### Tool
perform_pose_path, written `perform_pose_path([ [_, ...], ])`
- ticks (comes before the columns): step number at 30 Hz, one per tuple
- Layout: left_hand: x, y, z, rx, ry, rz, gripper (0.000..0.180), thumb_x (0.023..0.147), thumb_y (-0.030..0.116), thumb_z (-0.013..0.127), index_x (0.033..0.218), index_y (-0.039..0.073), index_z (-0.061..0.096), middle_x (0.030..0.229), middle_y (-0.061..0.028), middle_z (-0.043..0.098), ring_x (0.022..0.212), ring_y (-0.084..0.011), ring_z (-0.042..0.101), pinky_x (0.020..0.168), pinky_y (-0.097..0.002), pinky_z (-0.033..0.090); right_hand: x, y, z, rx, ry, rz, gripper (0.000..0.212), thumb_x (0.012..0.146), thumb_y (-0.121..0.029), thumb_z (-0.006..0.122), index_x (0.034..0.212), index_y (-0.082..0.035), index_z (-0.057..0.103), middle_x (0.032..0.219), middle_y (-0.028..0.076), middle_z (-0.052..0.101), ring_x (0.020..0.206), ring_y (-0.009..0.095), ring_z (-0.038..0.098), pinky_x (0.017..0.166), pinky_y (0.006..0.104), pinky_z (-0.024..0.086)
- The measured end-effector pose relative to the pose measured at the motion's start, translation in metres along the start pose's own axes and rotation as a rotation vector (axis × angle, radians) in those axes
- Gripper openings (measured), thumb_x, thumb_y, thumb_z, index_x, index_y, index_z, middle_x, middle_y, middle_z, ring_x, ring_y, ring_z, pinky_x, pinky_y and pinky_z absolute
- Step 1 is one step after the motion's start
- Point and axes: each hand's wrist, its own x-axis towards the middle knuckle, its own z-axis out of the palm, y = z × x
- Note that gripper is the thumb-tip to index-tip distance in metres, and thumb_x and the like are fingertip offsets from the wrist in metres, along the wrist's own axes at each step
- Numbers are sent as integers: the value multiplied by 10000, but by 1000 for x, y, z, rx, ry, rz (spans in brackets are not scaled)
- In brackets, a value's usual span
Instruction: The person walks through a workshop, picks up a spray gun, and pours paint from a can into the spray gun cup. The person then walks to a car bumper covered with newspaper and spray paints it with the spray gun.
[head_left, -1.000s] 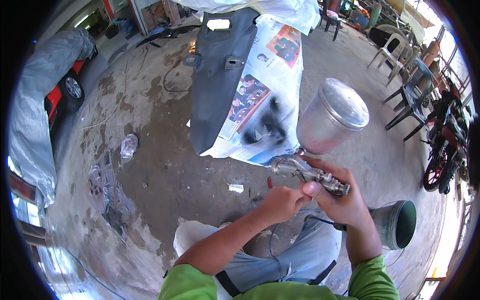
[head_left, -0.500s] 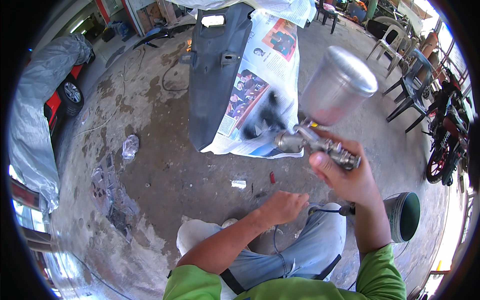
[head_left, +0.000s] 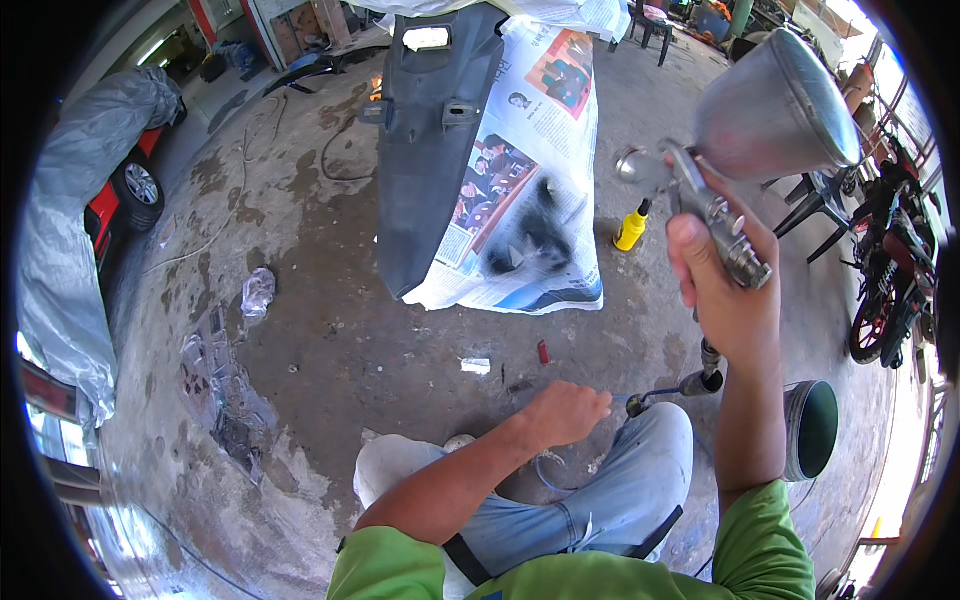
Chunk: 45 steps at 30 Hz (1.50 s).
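My right hand (head_left: 735, 275) is wrapped round the handle of a metal spray gun (head_left: 715, 215), held up at the right. On top sits its tilted silver paint cup (head_left: 775, 110). My left hand (head_left: 570, 412) is closed above my knees around a thin blue air hose (head_left: 555, 485), which emerges by its fingers and leads to a fitting (head_left: 700, 382) below the gun. In front stands a long dark grey plastic panel (head_left: 425, 170). Newspaper (head_left: 560, 210) covers its right side, with black overspray on the lower part.
A yellow bottle (head_left: 629, 230) stands right of the newspaper. By my right forearm is a dark bucket (head_left: 812, 430). Farther right are a chair (head_left: 815, 195) and a motorcycle (head_left: 885, 260). A covered red car (head_left: 110, 200) stands at left; crumpled plastic (head_left: 258, 292) lies on the floor.
My right hand has moved the spray gun up and right, away from the newspaper, uncovering the yellow bottle. The hose fitting has swung into view below it. My left hand has barely moved.
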Motion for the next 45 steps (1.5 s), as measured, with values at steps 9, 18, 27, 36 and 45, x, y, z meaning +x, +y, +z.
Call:
perform_pose_path([
  [9,-3,0,7,-8,-51,-11,267,1005,305,553,936,58,622,777,-156,699,754,-383,715,672,-504,559,-42,8,1,77,-311,-80,581,879,-225,821,1344,52,610,883,17,667,765,45,556,716,222,452],
  [18,-3,-4,26,-55,31,-2,252,967,293,616,974,48,676,875,-175,714,844,-368,725,758,-493,567,-54,4,8,151,-648,44,561,903,-203,792,1355,63,593,950,90,733,851,94,655,788,266,520],
  [27,-6,10,-12,-56,-199,-89,286,935,295,667,1043,29,665,959,-193,701,900,-371,715,801,-492,561,-48,13,24,181,-546,255,488,925,-212,780,1316,36,626,1126,113,737,999,102,637,906,285,504],
  [36,-8,9,-11,-11,-159,-58,292,955,335,652,985,44,660,853,-159,701,856,-361,723,750,-490,560,-18,23,43,42,-344,63,484,924,-240,786,1312,6,632,842,14,690,722,45,600,634,215,464],
  [45,-10,4,-12,-2,-169,-52,286,958,336,653,986,51,653,853,-157,698,854,-373,717,738,-490,557,36,29,33,18,-227,98,535,910,-345,798,1278,17,657,812,3,680,725,21,568,631,212,458],
])
